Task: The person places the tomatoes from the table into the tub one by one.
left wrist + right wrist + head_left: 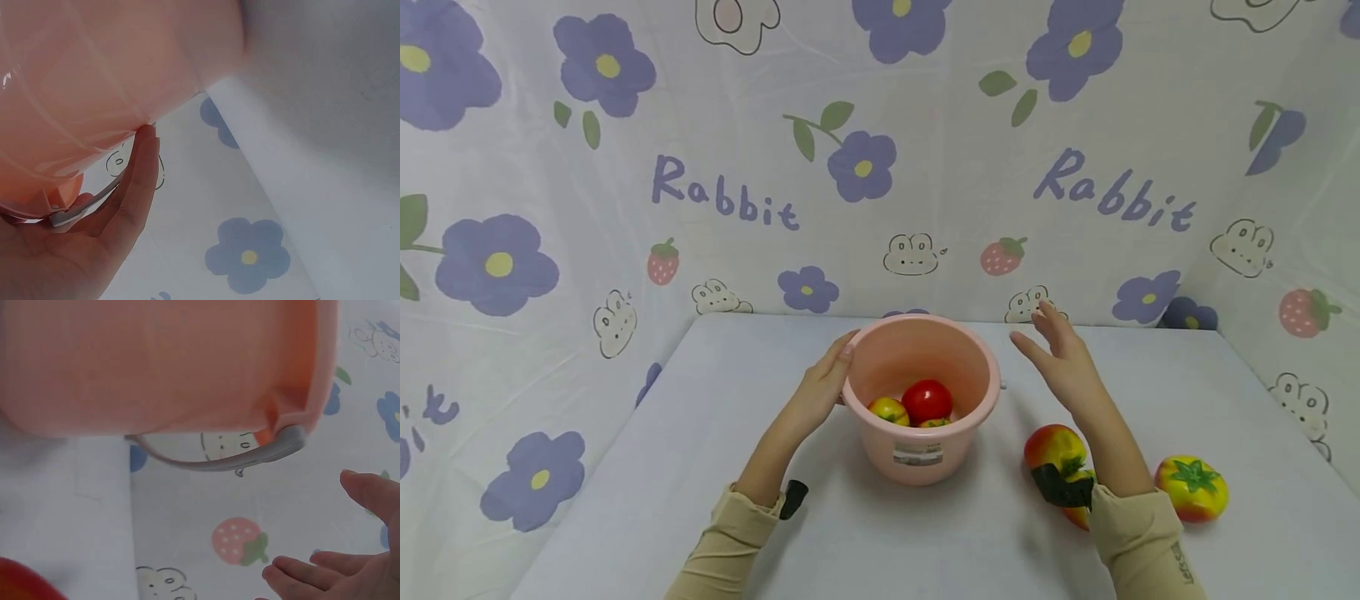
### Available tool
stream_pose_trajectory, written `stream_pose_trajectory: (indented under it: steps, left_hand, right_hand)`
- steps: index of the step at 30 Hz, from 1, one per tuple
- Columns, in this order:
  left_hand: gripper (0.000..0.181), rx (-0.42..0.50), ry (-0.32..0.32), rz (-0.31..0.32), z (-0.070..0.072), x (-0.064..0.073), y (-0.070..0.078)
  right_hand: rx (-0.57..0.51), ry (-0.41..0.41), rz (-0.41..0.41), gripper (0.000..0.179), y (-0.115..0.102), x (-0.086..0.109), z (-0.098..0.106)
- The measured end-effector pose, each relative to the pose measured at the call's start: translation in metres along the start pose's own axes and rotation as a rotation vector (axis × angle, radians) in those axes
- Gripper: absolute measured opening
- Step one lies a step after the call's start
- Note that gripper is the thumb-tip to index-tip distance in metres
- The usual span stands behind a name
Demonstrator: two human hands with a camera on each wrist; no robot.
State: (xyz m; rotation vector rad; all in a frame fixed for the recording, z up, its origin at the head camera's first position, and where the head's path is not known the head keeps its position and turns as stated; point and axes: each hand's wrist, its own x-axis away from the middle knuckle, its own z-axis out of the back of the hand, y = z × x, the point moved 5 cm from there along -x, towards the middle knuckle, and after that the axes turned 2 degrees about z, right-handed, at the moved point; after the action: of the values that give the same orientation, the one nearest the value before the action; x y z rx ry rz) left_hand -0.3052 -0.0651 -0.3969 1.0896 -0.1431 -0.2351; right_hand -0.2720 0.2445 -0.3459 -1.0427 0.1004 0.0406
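Observation:
A pink bucket (921,458) stands upright on the table, its grey handle (219,464) hanging at the far side in the right wrist view. Inside lie a red tomato (927,401), a yellow-red tomato (889,409) and part of another, half hidden by the rim. My left hand (822,385) holds the bucket's left side, thumb at the rim and fingertips against the outer wall in the left wrist view. To the right of the bucket, my right hand (1069,367) is raised with fingers spread, holding nothing and apart from the wall.
Below my right forearm sits a red-yellow tomato (1054,447), with another partly covered by the black wrist strap (1062,487). Farther right lies a yellow tomato with a green leafy top (1192,488). A flower-printed cloth (925,108) hangs behind the white table (722,417).

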Motion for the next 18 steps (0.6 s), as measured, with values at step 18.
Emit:
stream_pose_trajectory:
  steps: [18]
  left_hand:
    - [0.052, 0.006, -0.001, 0.012, 0.000, 0.001, 0.001]
  right_hand:
    - [0.173, -0.124, -0.260, 0.090, 0.061, 0.007, -0.013]
